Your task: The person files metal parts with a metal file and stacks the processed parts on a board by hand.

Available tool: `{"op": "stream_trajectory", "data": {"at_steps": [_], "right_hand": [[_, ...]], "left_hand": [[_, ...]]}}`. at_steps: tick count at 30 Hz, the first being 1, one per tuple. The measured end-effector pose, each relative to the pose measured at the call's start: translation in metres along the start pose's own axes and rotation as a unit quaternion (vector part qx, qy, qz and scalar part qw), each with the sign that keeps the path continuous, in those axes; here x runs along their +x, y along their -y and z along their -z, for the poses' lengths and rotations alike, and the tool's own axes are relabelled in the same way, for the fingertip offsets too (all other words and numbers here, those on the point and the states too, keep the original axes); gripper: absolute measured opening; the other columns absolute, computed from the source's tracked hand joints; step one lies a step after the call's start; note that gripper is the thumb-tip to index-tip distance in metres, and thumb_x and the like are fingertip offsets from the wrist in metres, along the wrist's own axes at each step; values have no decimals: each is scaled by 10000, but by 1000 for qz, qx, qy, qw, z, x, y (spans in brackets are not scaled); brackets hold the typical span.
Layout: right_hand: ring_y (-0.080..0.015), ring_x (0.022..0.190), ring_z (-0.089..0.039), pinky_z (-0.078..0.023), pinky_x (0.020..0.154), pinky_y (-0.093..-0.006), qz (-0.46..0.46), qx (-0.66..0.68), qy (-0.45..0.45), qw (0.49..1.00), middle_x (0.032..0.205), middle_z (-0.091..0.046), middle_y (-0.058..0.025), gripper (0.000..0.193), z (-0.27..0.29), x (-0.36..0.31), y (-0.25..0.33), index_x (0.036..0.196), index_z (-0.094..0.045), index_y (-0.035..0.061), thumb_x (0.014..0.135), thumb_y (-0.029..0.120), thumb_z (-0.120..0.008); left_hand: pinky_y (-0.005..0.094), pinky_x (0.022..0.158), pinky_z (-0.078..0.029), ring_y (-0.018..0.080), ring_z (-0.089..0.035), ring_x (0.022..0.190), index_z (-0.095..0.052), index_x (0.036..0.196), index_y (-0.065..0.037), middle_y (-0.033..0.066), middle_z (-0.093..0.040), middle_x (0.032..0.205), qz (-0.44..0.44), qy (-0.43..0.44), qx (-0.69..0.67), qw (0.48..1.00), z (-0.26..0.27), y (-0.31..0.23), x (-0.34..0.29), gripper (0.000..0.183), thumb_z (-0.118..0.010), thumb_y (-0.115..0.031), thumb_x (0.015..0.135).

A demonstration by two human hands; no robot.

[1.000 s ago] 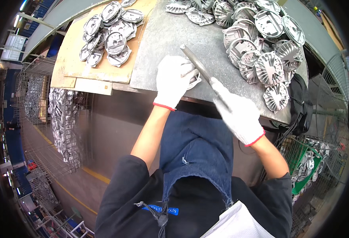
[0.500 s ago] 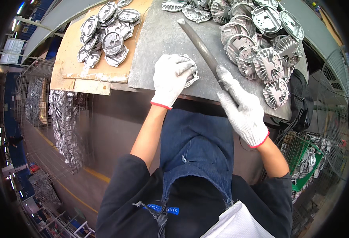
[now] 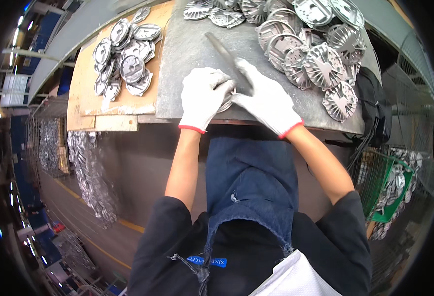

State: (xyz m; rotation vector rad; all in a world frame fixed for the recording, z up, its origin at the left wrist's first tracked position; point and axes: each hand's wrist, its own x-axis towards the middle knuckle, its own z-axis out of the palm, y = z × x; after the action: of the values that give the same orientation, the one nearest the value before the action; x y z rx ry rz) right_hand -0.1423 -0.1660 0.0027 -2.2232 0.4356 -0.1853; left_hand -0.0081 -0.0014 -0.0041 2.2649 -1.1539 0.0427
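Both my hands wear white knit gloves with red cuffs. At the front part of the grey metal tabletop [image 3: 177, 74], my left hand [image 3: 200, 96] is closed around a round cast-metal part [image 3: 225, 104], covering most of it. My right hand [image 3: 268, 101] grips a long, dark grey file [image 3: 222, 49]. The bar slants away toward the far left, its far end above the tabletop. Its near end lies by the held part; fingers hide whether they touch.
Many finned, round castings [image 3: 324, 66] are heaped at the right of the table. A smaller pile [image 3: 131, 68] lies on the brown board [image 3: 118, 104] at the left. A black bag [image 3: 374, 106] hangs at the right edge, above a green crate [image 3: 388, 209] of castings.
My right hand and the file have moved left and inward, close to my left hand. The left hand still holds the casting. The whole view has shifted slightly.
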Motion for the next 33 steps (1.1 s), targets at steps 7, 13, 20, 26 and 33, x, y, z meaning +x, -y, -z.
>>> {"op": "stream_trajectory", "data": {"at_steps": [7, 13, 20, 26, 33], "right_hand": [[-463, 1275, -727, -583, 1071, -508, 14, 59, 16, 998, 1429, -743, -255, 873, -35, 26, -5, 1700, -485, 157, 886, 283, -774], [-452, 1310, -716, -578, 1098, -496, -9, 52, 3, 999, 1464, -731, -242, 867, -36, 28, -3, 1694, -492, 142, 887, 281, -776], [-436, 1366, -686, -550, 1141, -493, -14, 66, 4, 998, 1501, -715, -215, 868, -40, 30, -4, 1668, -502, 139, 900, 352, -846], [-423, 1376, -684, -550, 1147, -482, 18, 72, 1, 997, 1511, -708, -212, 909, -39, 25, -11, 1658, -513, 112, 885, 409, -887], [-412, 1371, -697, -550, 1159, -475, -5, 74, -48, 996, 1518, -701, -232, 974, -45, 24, -21, 1649, -529, 79, 861, 479, -937]], "left_hand": [[394, 1012, -592, 278, -762, 1113, -900, 1030, -81, 91, -841, 1083, -22, -62, -39, 997, -15, 10, -12, 150, -866, -179, 923], [456, 1114, -529, 282, -754, 1031, -886, 973, -123, 45, -824, 1037, -49, -112, -23, 992, -10, 9, -9, 122, -891, -215, 893], [402, 998, -600, 255, -780, 1034, -909, 1030, -105, 69, -837, 1056, -143, -156, -7, 977, 37, -35, 11, 137, -914, -115, 893], [339, 972, -578, 173, -758, 1086, -902, 1076, -56, 106, -844, 1157, 44, -128, -132, 982, 79, -21, 28, 175, -867, -211, 1003], [357, 987, -575, 226, -752, 1199, -904, 1129, -57, 183, -837, 1227, 148, 35, -75, 986, 40, 28, -13, 313, -854, -337, 1000]]}}
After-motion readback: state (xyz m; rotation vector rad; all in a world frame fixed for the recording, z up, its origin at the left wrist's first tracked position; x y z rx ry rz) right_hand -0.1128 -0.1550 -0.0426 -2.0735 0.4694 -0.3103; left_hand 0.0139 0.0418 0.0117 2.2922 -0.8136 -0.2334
